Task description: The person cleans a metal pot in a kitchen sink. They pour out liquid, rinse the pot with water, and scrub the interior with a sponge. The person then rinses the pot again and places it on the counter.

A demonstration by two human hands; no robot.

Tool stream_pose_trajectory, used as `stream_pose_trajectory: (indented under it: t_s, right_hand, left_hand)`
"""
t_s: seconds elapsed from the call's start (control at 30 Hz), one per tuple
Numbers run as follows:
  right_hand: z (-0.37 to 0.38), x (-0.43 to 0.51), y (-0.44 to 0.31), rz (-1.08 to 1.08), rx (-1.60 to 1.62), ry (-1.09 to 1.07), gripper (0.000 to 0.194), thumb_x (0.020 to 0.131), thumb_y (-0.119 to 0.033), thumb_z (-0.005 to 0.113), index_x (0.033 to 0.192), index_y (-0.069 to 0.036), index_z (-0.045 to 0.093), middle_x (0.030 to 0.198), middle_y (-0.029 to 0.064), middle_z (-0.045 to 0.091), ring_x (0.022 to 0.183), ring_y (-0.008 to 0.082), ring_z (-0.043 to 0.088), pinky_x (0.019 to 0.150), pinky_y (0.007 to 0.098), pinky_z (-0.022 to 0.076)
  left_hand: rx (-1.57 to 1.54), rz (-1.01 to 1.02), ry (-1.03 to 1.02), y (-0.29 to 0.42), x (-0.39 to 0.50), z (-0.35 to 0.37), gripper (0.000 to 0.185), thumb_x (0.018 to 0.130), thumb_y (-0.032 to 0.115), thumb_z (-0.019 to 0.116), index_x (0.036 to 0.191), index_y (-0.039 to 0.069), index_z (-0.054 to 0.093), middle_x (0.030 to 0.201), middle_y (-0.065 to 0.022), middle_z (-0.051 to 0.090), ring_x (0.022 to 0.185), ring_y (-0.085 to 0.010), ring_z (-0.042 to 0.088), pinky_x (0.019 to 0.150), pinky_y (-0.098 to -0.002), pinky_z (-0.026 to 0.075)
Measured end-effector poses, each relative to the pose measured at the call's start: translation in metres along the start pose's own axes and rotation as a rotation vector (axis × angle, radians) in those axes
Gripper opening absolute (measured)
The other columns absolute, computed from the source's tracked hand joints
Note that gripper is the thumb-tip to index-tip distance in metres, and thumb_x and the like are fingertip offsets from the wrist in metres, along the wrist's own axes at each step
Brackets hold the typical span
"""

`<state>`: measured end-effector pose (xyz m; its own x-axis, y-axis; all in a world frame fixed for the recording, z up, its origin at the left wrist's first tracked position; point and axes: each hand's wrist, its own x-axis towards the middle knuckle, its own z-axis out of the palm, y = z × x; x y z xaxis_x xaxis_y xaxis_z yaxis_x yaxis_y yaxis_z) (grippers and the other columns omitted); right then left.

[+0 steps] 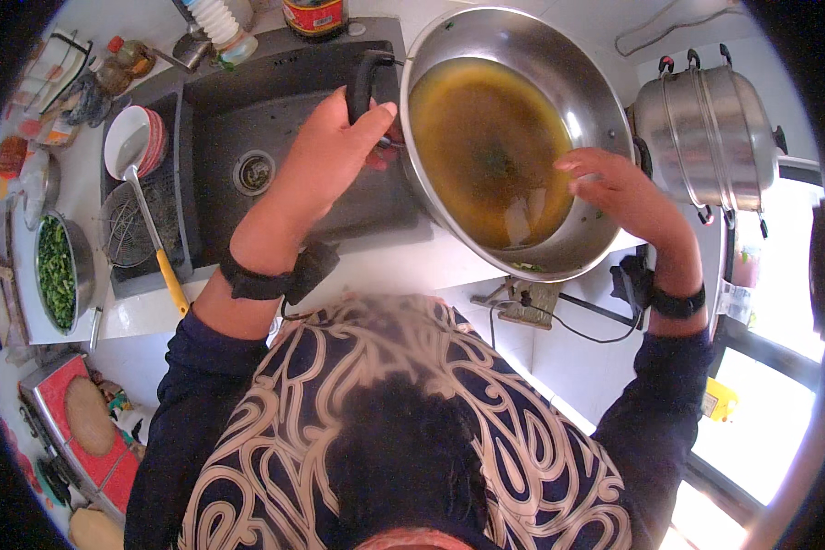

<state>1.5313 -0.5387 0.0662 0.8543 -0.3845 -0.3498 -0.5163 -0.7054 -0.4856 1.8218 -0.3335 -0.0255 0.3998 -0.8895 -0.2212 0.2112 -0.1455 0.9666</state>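
A large stainless steel pan with brownish-yellow liquid in it stands beside the sink, its left rim at the sink's right edge. The liquid lies nearer the sink side, so more of the right inner wall shows. Small green bits cling to the wall. My left hand is closed around the pan's black handle. Over the pan's right side reaches my right hand, fingers apart and holding nothing; its fingertips are close to the liquid, and I cannot tell whether they touch it. The other handle is partly hidden by that hand.
The dark sink has a drain. At its left are stacked bowls and a wire skimmer with a yellow handle. A steel bowl of chopped greens stands farther left. A steamer pot is at right.
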Motion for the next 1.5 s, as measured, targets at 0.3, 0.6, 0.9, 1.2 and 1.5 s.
stream_pose_trajectory:
  t_s: [0.3, 0.6, 0.9, 1.2, 1.5]
  right_hand:
    - [0.071, 0.104, -0.032, 0.067, -0.316, -0.571, 0.021, 0.087, -0.019, 0.063, 0.099, -0.003, 0.058, 0.106, 0.0202, 0.058, 0.098, 0.0386, 0.060, 0.082, 0.0453, 0.0481]
    - [0.058, 0.151, 0.027, -0.179, -0.623, 0.334, 0.014, 0.079, -0.014, 0.066, 0.085, -0.001, 0.067, 0.085, 0.0194, 0.067, 0.088, 0.0368, 0.064, 0.084, 0.0480, 0.0502]
    - [0.086, 0.124, -0.022, 0.011, -0.213, -0.360, 0.026, 0.074, -0.012, 0.070, 0.099, -0.003, 0.069, 0.092, 0.0234, 0.067, 0.093, 0.0363, 0.065, 0.084, 0.0463, 0.0503]
    - [0.047, 0.187, 0.009, 0.265, -0.595, 0.161, 0.059, 0.078, -0.017, 0.073, 0.128, 0.001, 0.046, 0.125, 0.0302, 0.049, 0.116, 0.0435, 0.052, 0.101, 0.0465, 0.0427]
    - [0.089, 0.150, -0.043, -0.282, -0.334, -0.153, 0.065, 0.078, -0.026, 0.073, 0.132, 0.000, 0.047, 0.129, 0.0302, 0.047, 0.121, 0.0473, 0.048, 0.103, 0.0514, 0.0416]
  left_hand:
    - [0.009, 0.023, -0.020, -0.009, 0.003, -0.001, 0.024, 0.097, 0.027, 0.056, 0.102, 0.004, 0.057, 0.088, -0.0067, 0.067, 0.072, -0.0141, 0.065, 0.063, -0.0271, 0.052]
    - [-0.033, 0.049, -0.073, -0.012, 0.008, -0.003, 0.026, 0.093, 0.027, 0.062, 0.095, 0.003, 0.052, 0.079, -0.0048, 0.062, 0.065, -0.0121, 0.062, 0.057, -0.0277, 0.051]
    - [-0.062, 0.032, -0.027, -0.014, 0.009, 0.001, 0.024, 0.093, 0.026, 0.061, 0.094, 0.003, 0.052, 0.077, -0.0039, 0.061, 0.066, -0.0127, 0.062, 0.059, -0.0290, 0.052]
    - [-0.005, 0.049, -0.027, -0.013, 0.005, 0.000, 0.023, 0.098, 0.026, 0.055, 0.096, 0.003, 0.055, 0.085, -0.0064, 0.066, 0.070, -0.0135, 0.064, 0.062, -0.0267, 0.051]
    - [-0.039, 0.042, 0.001, -0.014, 0.005, 0.002, 0.024, 0.097, 0.028, 0.055, 0.099, 0.004, 0.055, 0.085, -0.0067, 0.066, 0.070, -0.0150, 0.066, 0.061, -0.0274, 0.053]
